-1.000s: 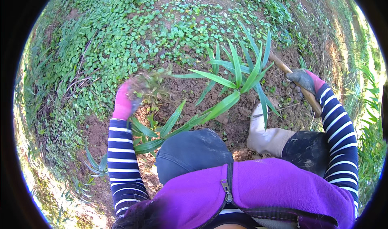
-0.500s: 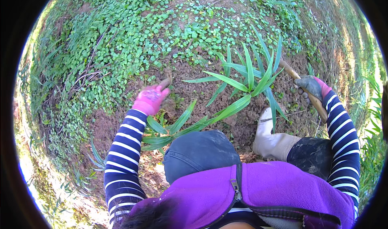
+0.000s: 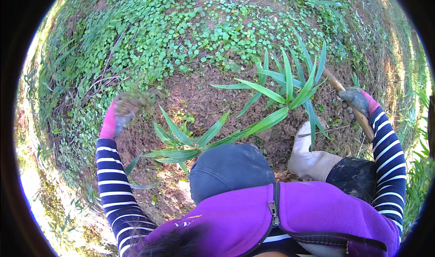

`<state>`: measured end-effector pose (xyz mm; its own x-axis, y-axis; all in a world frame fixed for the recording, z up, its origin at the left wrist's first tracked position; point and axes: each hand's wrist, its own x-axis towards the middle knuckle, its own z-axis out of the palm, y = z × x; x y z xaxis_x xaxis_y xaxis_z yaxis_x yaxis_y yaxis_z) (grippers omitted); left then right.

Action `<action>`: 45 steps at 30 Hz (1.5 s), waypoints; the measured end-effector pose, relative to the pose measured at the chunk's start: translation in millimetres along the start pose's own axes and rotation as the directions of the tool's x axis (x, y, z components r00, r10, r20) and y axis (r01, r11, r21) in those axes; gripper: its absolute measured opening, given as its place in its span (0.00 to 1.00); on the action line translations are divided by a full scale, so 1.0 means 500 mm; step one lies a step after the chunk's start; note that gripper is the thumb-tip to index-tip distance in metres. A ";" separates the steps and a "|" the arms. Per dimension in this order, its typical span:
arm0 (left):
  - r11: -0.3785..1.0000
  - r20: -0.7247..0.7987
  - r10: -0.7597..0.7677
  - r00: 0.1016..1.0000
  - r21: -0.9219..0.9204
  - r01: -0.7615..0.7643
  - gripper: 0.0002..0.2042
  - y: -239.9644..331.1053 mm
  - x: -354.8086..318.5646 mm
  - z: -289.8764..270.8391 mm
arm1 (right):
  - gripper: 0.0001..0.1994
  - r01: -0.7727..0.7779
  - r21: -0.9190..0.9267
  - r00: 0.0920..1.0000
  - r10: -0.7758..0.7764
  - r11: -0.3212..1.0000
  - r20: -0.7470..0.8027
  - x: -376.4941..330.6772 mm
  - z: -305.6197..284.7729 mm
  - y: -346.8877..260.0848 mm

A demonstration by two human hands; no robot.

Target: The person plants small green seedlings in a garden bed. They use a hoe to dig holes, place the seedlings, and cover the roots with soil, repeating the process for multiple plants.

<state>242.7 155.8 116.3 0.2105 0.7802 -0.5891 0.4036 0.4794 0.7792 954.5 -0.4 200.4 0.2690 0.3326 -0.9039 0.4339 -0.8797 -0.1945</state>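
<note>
At the left, my left hand [image 3: 118, 116], in a pink and grey glove, is blurred by motion. Its fingers are closed on a clump of weeds [image 3: 139, 99] with brown, root-like strands, above the edge of the green ground cover. On the right, my right hand [image 3: 355, 101], gloved alike, wraps around a wooden tool handle [image 3: 334, 82]. That handle slants from near my forearm up to the leaves; the tool's far end is hidden behind them. Between my hands stands a long-leaved green plant [image 3: 290, 98], and a second leafy shoot [image 3: 190, 143] grows nearer to me.
Bare brown soil [image 3: 195, 91] lies in the middle. Low round-leaved ground cover [image 3: 181, 35] spreads beyond it. My knee [image 3: 231, 168] in dark trousers and my muddy pale boot [image 3: 306, 150] are close to the plants. Dry twigs [image 3: 106, 78] lie at the left.
My left hand has swung left and slightly toward me, away from the soil in the middle, carrying the weeds. My right hand keeps its hold on the handle.
</note>
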 end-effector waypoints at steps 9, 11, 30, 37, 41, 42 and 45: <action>0.234 0.275 0.416 0.867 0.889 -0.394 0.15 -0.039 0.012 0.146 | 0.14 -0.060 0.146 0.998 0.056 0.987 0.032 0.006 0.003 -0.006; -0.098 0.274 0.217 0.937 0.961 -0.259 0.13 -0.078 0.025 0.194 | 0.15 -0.065 0.111 0.998 0.063 0.992 0.021 0.007 0.003 -0.007; 0.350 0.007 0.136 0.991 0.935 -0.055 0.18 -0.209 0.008 0.025 | 0.14 -0.037 0.113 0.999 0.034 0.993 0.033 0.016 0.000 -0.009; 0.934 -0.208 0.140 0.968 -0.297 -0.199 0.20 -0.208 0.024 0.086 | 0.14 -0.034 0.151 0.999 0.030 0.988 0.033 0.011 0.007 -0.008; 0.974 0.190 0.207 0.960 0.055 -0.221 0.28 -0.130 0.052 0.163 | 0.14 -0.043 0.097 0.999 0.041 0.994 0.018 0.010 0.007 -0.014; 0.931 0.334 0.100 0.937 0.300 -0.206 0.31 -0.120 0.063 0.181 | 0.14 -0.042 0.090 0.999 0.041 0.995 0.011 0.011 0.008 -0.014; 0.171 0.387 -0.150 0.910 0.917 -0.362 0.28 -0.117 0.080 0.218 | 0.14 -0.054 0.113 0.999 0.052 0.992 0.015 0.012 0.007 -0.012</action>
<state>324.6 115.1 23.9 0.4756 0.4823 -0.7357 0.8088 -0.5687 0.1500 950.4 5.5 194.9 0.2780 0.2809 -0.9186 0.3190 -0.9290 -0.1875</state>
